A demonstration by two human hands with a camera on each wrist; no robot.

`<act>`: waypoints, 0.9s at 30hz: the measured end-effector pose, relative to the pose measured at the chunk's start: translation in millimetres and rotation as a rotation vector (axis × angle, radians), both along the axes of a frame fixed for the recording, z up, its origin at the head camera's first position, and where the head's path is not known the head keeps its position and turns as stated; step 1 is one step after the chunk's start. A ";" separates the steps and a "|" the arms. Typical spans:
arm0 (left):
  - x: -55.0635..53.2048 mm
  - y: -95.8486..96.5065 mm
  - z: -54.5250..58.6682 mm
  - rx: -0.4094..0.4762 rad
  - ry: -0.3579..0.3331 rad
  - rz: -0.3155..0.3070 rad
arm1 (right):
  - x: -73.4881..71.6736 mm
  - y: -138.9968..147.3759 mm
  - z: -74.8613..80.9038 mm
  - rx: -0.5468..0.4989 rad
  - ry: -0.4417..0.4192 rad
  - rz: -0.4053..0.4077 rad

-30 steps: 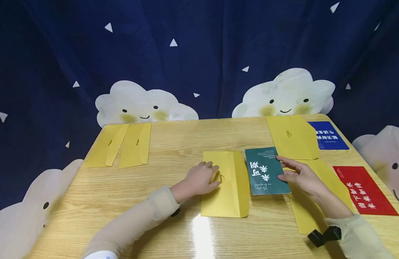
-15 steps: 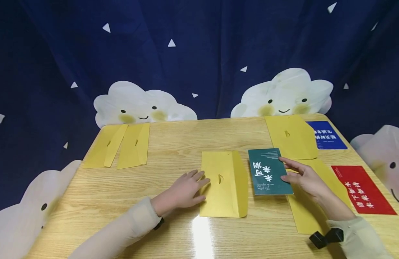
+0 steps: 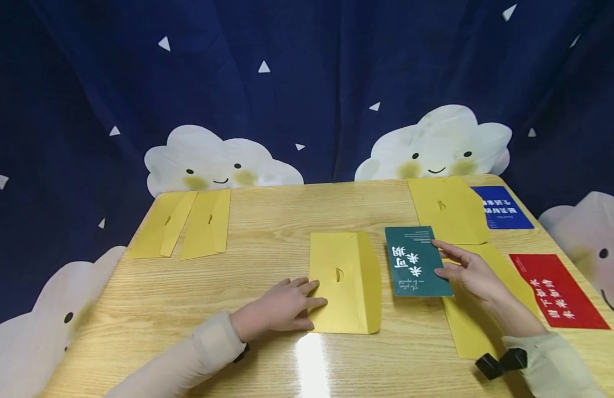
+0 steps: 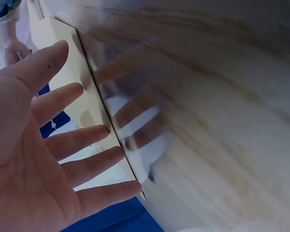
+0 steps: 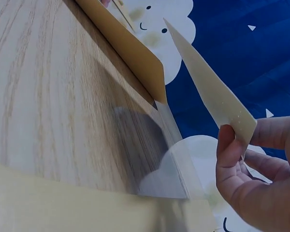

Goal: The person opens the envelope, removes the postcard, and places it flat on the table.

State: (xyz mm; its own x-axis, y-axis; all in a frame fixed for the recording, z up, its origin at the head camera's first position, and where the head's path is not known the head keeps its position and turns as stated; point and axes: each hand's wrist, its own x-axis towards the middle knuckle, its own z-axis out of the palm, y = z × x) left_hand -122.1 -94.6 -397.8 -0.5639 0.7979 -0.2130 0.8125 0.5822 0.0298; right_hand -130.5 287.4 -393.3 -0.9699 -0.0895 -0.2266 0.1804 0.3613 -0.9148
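Observation:
A yellow envelope (image 3: pixel 343 304) lies in the middle of the table, its flap raised along the right side. My left hand (image 3: pixel 281 307) is at the envelope's lower left edge with fingers spread and fairly straight, the fingertips over the paper. In the left wrist view its palm faces the camera and holds nothing. Between thumb and fingers, my right hand (image 3: pixel 471 275) pinches a dark green card (image 3: pixel 417 262) with white Chinese characters, held above the table just right of the envelope. The right wrist view shows the card's pale back (image 5: pixel 212 87) tilted in the air.
Two yellow envelopes (image 3: pixel 206 224) lie at the back left. At the right are a far yellow envelope (image 3: pixel 448 213), a nearer one (image 3: pixel 468 326) partly under my right hand, a blue card (image 3: pixel 503 209) and a red card (image 3: pixel 561 293). A dark blue curtain (image 3: pixel 307 83) hangs behind.
My left hand has drawn back from the envelope's middle to its lower left edge. The right hand has shifted the green card slightly right, away from the flap.

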 end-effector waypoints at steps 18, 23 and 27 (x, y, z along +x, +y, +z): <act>-9.3 6.9 -8.4 0.005 0.022 0.007 | -17.0 -8.8 0.7 -0.043 0.025 -0.024; -11.8 9.0 -7.2 -0.002 0.006 0.016 | -21.2 -11.9 3.6 -0.058 0.033 -0.038; -13.1 10.2 -5.1 0.000 0.008 0.014 | -24.4 -14.2 6.2 -0.032 0.029 -0.034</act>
State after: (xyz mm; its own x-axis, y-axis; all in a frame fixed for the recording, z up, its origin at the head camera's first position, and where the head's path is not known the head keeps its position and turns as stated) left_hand -135.2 -84.4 -402.9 -0.5766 0.7901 -0.2083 0.8046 0.5933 0.0232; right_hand -154.9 273.2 -387.1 -0.9786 -0.0631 -0.1959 0.1653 0.3256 -0.9309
